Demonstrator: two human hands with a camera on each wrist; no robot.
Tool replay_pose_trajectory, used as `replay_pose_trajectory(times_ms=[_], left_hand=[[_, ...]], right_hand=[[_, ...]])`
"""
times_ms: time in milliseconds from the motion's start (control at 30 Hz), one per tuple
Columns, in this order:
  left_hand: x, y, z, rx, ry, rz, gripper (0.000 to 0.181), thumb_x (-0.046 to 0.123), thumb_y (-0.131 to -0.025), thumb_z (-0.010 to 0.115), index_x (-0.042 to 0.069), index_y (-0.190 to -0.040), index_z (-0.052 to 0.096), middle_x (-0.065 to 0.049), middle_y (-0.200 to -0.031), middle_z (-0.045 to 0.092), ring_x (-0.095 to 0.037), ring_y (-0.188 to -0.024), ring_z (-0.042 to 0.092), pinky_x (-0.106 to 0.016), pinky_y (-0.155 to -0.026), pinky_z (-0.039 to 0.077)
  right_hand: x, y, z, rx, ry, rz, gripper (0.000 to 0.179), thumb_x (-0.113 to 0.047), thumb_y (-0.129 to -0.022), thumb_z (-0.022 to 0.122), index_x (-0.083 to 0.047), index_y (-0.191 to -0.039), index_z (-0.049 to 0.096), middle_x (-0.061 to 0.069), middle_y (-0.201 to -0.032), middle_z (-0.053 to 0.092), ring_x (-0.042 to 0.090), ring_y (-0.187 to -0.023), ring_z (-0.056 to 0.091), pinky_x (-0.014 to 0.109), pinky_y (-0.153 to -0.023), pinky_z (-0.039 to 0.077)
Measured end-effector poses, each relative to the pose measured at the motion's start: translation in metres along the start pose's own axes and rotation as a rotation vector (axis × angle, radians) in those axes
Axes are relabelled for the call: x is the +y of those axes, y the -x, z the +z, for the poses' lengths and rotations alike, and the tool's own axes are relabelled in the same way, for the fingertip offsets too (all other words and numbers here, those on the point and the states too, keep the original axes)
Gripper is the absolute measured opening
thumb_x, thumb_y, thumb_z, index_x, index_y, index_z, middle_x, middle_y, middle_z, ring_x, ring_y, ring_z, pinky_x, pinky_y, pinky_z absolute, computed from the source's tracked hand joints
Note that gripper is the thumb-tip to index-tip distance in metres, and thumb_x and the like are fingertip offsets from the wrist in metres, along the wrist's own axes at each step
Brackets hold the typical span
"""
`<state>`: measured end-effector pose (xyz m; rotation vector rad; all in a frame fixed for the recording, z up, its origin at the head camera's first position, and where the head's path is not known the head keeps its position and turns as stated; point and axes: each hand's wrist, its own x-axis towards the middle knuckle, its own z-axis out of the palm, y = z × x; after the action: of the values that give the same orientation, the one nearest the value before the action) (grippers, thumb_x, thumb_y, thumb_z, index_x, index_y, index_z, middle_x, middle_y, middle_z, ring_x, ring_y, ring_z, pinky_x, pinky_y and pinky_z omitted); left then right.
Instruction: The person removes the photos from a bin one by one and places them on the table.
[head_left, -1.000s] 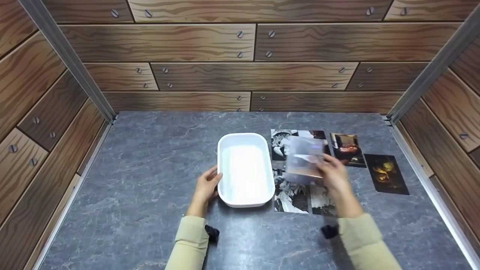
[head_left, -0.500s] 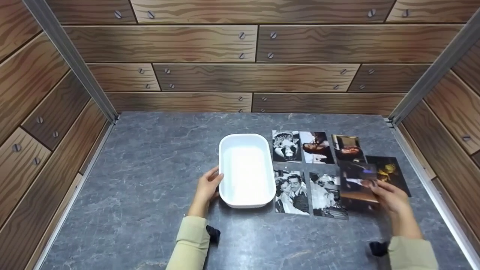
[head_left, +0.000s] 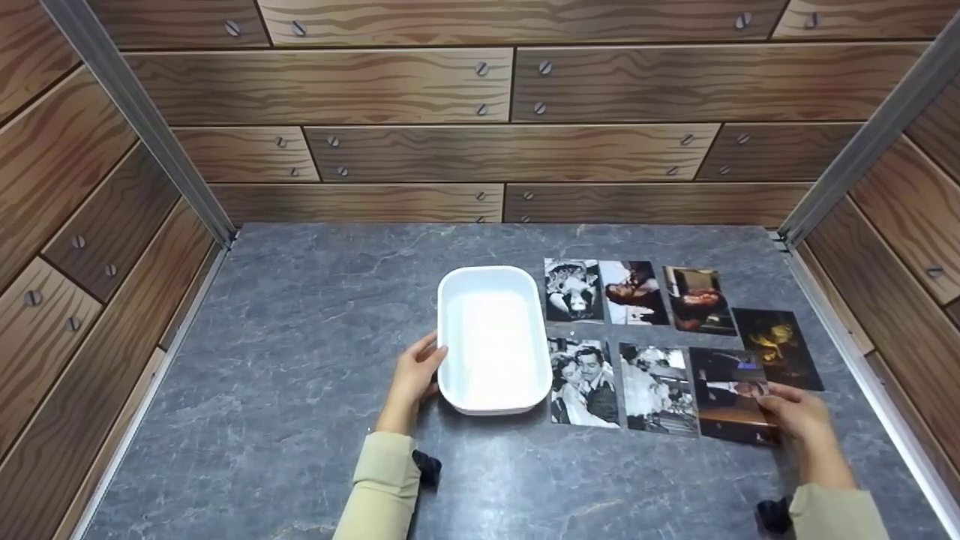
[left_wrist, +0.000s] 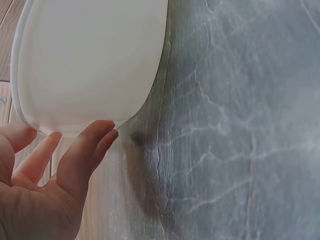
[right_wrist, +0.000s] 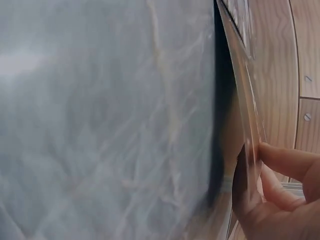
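A white rectangular dish (head_left: 493, 345) with rounded corners stands on the table with nothing in it. My left hand (head_left: 411, 373) holds its left side, thumb at the rim. In the left wrist view the fingertips touch the dish wall (left_wrist: 90, 60). At the right, my right hand (head_left: 804, 416) pinches a dark colour photo print (head_left: 727, 401) by its right edge. That print lies at the right end of the front row, slightly overlapping a dark print (head_left: 776, 349) behind it. The right wrist view shows the pinched print edge-on (right_wrist: 245, 95), raised off the table on that side.
Two black-and-white prints (head_left: 585, 382) (head_left: 658, 390) continue the front row beside the dish. Behind them lie a black-and-white print (head_left: 573, 291) and two colour prints (head_left: 634, 292) (head_left: 699, 300). Wood-patterned walls (head_left: 502, 150) enclose the grey marbled table (head_left: 300, 337).
My right hand has carried the print rightward from near the dish, then lowered it to the right end of the front row. My left hand and the dish have stayed put.
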<state>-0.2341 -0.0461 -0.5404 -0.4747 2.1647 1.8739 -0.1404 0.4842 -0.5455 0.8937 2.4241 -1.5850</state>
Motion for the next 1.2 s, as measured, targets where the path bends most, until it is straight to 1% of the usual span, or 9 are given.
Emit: replay_pose_trajectory(times_ms=[133,267,367,433,533,667,900,1067,1200], left_hand=[[0.0,0.0,-0.001,-0.002,0.002,0.003,0.047,0.023,-0.095,0.062,0.013,-0.14,0.052,-0.022,-0.137,0.054,-0.026,-0.109,0.062,-0.025,-0.064,0.056],[-0.001,0.0,-0.002,-0.008,0.021,0.013,0.047,0.022,-0.095,0.062,0.012,-0.14,0.052,-0.022,-0.136,0.055,-0.023,-0.105,0.062,-0.026,-0.064,0.057],[-0.001,0.0,-0.001,-0.009,0.023,0.018,0.047,0.021,-0.095,0.062,0.011,-0.14,0.052,-0.022,-0.136,0.054,-0.024,-0.104,0.062,-0.027,-0.064,0.057],[-0.001,0.0,-0.001,-0.006,0.012,0.014,0.047,0.022,-0.095,0.062,0.012,-0.14,0.053,-0.022,-0.137,0.054,-0.026,-0.106,0.062,-0.027,-0.064,0.057],[0.0,0.0,0.0,0.001,-0.016,0.002,0.047,0.025,-0.095,0.062,0.015,-0.14,0.053,-0.021,-0.139,0.053,-0.029,-0.112,0.061,-0.027,-0.065,0.056],[0.001,-0.001,0.001,0.008,-0.038,-0.007,0.047,0.026,-0.095,0.062,0.016,-0.14,0.053,-0.02,-0.14,0.052,-0.03,-0.115,0.06,-0.027,-0.065,0.055],[0.001,-0.002,0.004,-0.003,-0.008,-0.016,0.046,0.025,-0.095,0.062,0.015,-0.14,0.053,-0.019,-0.139,0.053,-0.028,-0.111,0.061,-0.025,-0.064,0.054],[0.001,-0.003,0.003,-0.027,0.002,-0.01,0.05,0.026,-0.095,0.063,0.014,-0.142,0.05,-0.02,-0.14,0.052,-0.029,-0.115,0.06,-0.025,-0.063,0.054],[0.001,-0.005,-0.001,-0.055,0.062,-0.001,0.061,0.026,-0.096,0.061,0.009,-0.149,0.036,-0.023,-0.142,0.049,-0.033,-0.119,0.058,-0.029,-0.07,0.057]], right_hand=[[0.002,0.0,0.005,0.082,0.192,-0.028,0.052,-0.016,-0.089,0.063,0.013,-0.13,0.049,0.035,-0.129,0.049,0.006,-0.08,0.053,0.012,-0.063,0.042],[0.001,-0.001,0.006,0.108,0.314,-0.057,0.05,-0.019,-0.091,0.06,0.012,-0.129,0.051,0.037,-0.133,0.047,0.034,-0.101,0.053,0.024,-0.072,0.043],[0.0,-0.001,0.006,0.111,0.371,-0.08,0.049,-0.021,-0.092,0.06,0.011,-0.128,0.052,0.037,-0.131,0.049,0.044,-0.108,0.051,0.038,-0.08,0.045],[0.001,-0.001,0.007,0.121,0.384,-0.101,0.048,-0.02,-0.09,0.063,0.01,-0.127,0.054,0.036,-0.123,0.056,0.043,-0.104,0.054,0.039,-0.08,0.046],[0.001,-0.002,0.007,0.145,0.386,-0.131,0.047,-0.018,-0.087,0.068,0.009,-0.124,0.057,0.027,-0.099,0.068,0.027,-0.082,0.061,0.031,-0.07,0.046],[0.001,-0.003,0.008,0.161,0.386,-0.145,0.047,-0.016,-0.086,0.068,0.011,-0.122,0.056,0.019,-0.087,0.071,0.006,-0.067,0.053,0.024,-0.063,0.043],[-0.002,-0.003,0.009,0.175,0.426,-0.123,0.045,-0.016,-0.087,0.068,0.012,-0.12,0.054,0.029,-0.099,0.065,0.034,-0.082,0.061,0.036,-0.066,0.043],[-0.004,-0.001,0.008,0.188,0.435,-0.136,0.048,-0.018,-0.086,0.07,0.012,-0.12,0.054,0.024,-0.091,0.067,0.027,-0.075,0.059,0.036,-0.068,0.043],[-0.015,0.0,0.009,0.202,0.413,-0.156,0.051,-0.021,-0.09,0.066,0.01,-0.126,0.05,0.028,-0.103,0.063,0.036,-0.088,0.058,0.045,-0.08,0.044]])
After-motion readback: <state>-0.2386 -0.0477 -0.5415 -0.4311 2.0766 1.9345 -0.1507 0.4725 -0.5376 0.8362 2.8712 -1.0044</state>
